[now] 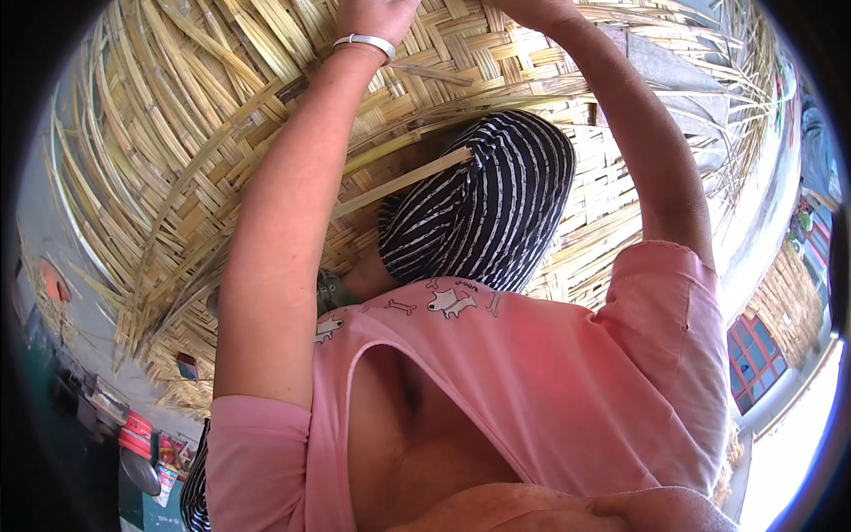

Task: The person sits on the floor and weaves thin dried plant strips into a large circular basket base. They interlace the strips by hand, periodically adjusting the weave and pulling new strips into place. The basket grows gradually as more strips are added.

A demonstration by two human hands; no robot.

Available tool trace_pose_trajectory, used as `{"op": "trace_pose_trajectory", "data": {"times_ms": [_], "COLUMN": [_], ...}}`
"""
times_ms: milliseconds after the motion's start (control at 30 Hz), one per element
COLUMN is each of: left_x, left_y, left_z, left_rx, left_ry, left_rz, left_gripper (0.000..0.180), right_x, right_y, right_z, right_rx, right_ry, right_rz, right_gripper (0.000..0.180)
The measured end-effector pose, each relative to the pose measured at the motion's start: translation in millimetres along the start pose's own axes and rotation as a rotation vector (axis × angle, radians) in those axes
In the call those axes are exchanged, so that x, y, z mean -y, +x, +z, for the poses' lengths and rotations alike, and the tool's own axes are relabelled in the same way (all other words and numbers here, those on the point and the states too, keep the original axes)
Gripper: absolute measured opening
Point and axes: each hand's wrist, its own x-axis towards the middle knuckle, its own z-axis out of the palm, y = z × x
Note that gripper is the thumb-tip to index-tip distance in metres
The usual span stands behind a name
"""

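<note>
My left hand point(379, 14) is at the upper edge of the view, over a large mat point(483, 40) woven from pale flat strips. A metal bangle point(365, 43) circles that wrist. To its right, my right hand point(534, 12) also reaches over the mat. The frame's edge cuts off the fingers of both hands, so anything in them is hidden. Long loose strips point(199, 102) fan out from the mat's left side. One narrow strip point(403, 187) slants across the mat to my knee point(510, 191), which is in black-and-white striped cloth.
A grey flat piece point(665, 71) lies on the mat at the upper right. More strip ends point(753, 115) spread at the far right. Red containers point(136, 434) and a round metal lid point(140, 473) stand at the lower left. A red-framed window point(756, 362) is at the right.
</note>
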Motion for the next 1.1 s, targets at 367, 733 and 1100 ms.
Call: {"op": "trace_pose_trajectory", "data": {"times_ms": [367,733,1100], "left_x": [-23,-10,5], "left_y": [-2,2,3], "left_z": [-8,1,4], "left_rx": [0.095,0.083,0.094], "left_ry": [0.063,0.000,-0.139], "left_rz": [-0.122,-0.110,-0.085], "left_gripper": [0.030,0.032,0.030], "right_x": [-9,14,6], "right_y": [-44,-71,-71], "right_z": [-3,11,20], "right_rx": [0.247,0.190,0.185], "right_ry": [-0.135,-0.035,-0.016], "right_rz": [0.037,0.005,0.041], "right_gripper": [0.033,0.037,0.034]}}
